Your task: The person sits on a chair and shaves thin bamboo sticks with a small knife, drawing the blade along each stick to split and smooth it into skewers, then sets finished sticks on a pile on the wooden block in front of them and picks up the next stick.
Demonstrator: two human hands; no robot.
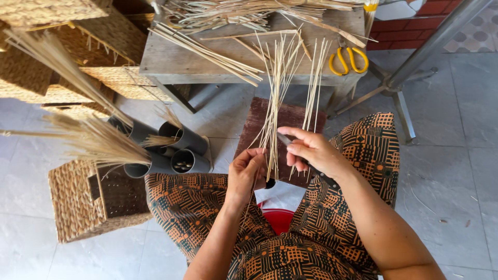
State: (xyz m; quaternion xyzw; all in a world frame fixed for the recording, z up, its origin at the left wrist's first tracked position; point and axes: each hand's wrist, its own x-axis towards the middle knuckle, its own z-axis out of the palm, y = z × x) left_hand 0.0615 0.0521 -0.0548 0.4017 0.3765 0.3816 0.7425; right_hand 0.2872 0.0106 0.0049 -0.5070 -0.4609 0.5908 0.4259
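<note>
My left hand [246,173] pinches the lower end of a bundle of thin pale straw stalks [277,93] that fan upward over my lap. My right hand [314,149] grips a small knife [285,139] with a dark handle, its blade pointing left against the stalks just above my left fingers. Both hands sit close together above my knees, which are covered in orange and black patterned cloth. The stalk tips reach the edge of the wooden bench [176,62].
Yellow-handled scissors [348,59] and more loose stalks [223,15] lie on the bench. Grey tubes [176,150] holding straw bunches stand at left beside woven baskets [78,199]. A red tub [279,218] sits between my legs. A metal stand [410,72] rises at right.
</note>
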